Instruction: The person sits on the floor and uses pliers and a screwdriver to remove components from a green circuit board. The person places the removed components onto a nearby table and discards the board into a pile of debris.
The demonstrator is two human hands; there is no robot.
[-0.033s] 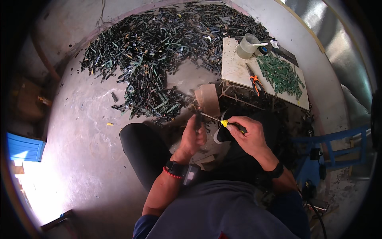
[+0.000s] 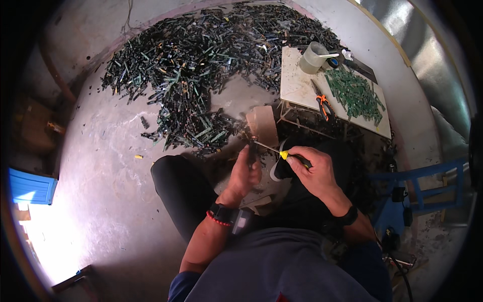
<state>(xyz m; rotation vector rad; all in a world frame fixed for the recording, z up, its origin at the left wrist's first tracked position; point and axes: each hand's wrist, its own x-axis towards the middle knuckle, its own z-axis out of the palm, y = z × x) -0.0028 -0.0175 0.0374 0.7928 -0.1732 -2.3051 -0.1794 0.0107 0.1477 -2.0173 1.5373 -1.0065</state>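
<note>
My right hand point(image 2: 314, 168) is closed round the yellow and black handle of a screwdriver point(image 2: 284, 154). Its thin metal shaft points left, with the tip at a small dark piece point(image 2: 252, 149) in my left hand. My left hand point(image 2: 245, 173) is closed on that piece, thumb up; the piece looks like a strip from the heap, but it is small and mostly hidden by the fingers. Beyond both hands, a brown cardboard piece point(image 2: 262, 127) lies by the heap's near edge.
A big heap of dark and green strips point(image 2: 186, 65) spreads over the floor ahead. At right, a low white board table point(image 2: 297, 85) bears orange-handled pliers point(image 2: 323, 103), a clear cup point(image 2: 313, 59) and green circuit-board strips point(image 2: 354, 93). A blue chair frame point(image 2: 427, 186) stands right.
</note>
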